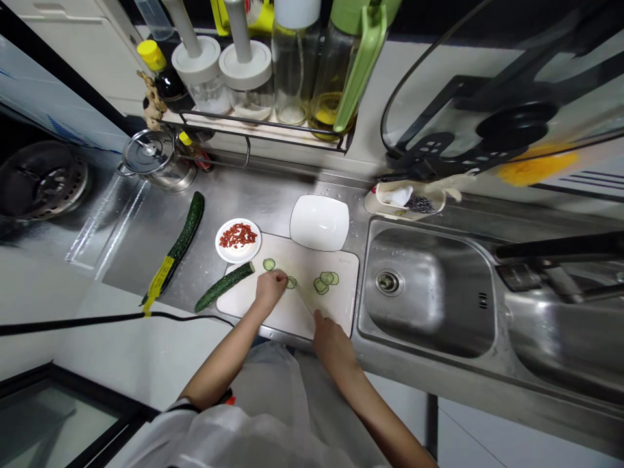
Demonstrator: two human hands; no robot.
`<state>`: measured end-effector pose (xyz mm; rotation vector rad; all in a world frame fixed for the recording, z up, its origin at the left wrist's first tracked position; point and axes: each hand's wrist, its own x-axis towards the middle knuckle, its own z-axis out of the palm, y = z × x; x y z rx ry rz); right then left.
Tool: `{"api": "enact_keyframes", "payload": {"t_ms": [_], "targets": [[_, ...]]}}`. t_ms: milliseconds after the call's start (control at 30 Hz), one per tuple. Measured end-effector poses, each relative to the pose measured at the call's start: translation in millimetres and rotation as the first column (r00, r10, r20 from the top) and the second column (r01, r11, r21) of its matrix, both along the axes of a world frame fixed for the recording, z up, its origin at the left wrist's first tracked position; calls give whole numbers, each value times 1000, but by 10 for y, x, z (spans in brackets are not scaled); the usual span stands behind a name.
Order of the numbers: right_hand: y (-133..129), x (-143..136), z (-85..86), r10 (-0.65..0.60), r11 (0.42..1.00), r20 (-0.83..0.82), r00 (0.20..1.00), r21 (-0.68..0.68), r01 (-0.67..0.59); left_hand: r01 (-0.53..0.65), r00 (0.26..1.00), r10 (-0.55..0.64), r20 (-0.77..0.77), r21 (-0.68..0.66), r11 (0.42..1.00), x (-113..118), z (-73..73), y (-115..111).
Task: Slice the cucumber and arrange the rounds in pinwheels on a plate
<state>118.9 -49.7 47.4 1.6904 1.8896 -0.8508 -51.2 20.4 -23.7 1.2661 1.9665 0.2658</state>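
A pale cutting board lies on the steel counter. My right hand is closed round the handle of a knife, whose blade points up and left across the board. The fingertips of my left hand are pinched together beside a cucumber slice near the blade; what they hold, if anything, is too small to tell. Another slice lies above that hand, and several slices overlap on the board's right part. A cut cucumber rests partly over the board's left edge.
A white plate of red pieces and a white square dish stand behind the board. Further left lie a whole cucumber with yellow tape and a lidded pot. To the right is a steel sink. A black cable crosses the left front.
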Motion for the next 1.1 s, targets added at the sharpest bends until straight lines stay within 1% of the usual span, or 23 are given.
{"api": "enact_keyframes", "payload": {"t_ms": [167,333,533,633,733,833,933,1033,1100], "targets": [[5,-22,14,-6,1000,-3,1000,0,6,7,1000,-7,1,5,1000,-11,-36,-5],[38,-55,62,-3,1000,-5,1000,-4,3,13,1000,-13,-3,21,1000,-19,-63,-5],[100,-85,120,5,999,0,1000,-40,-5,19,1000,-19,-5,21,1000,-23,-74,-5],[58,-49,149,9,998,2,1000,-58,-9,41,999,-41,-5,22,999,-22,-73,-4],[-35,29,163,-19,996,6,1000,-83,19,50,999,-50,-9,16,999,-12,-65,-8],[-136,116,151,-63,991,17,998,-117,64,56,998,-55,-26,24,998,-9,-36,-19],[-207,178,119,-69,990,24,997,-121,71,60,995,-57,-77,29,998,-48,28,-17],[-235,201,91,-71,990,12,997,-118,72,33,985,-25,-169,41,999,-137,116,21],[-235,202,86,-84,987,3,996,-134,84,17,964,0,-265,60,998,-204,175,63]]}}
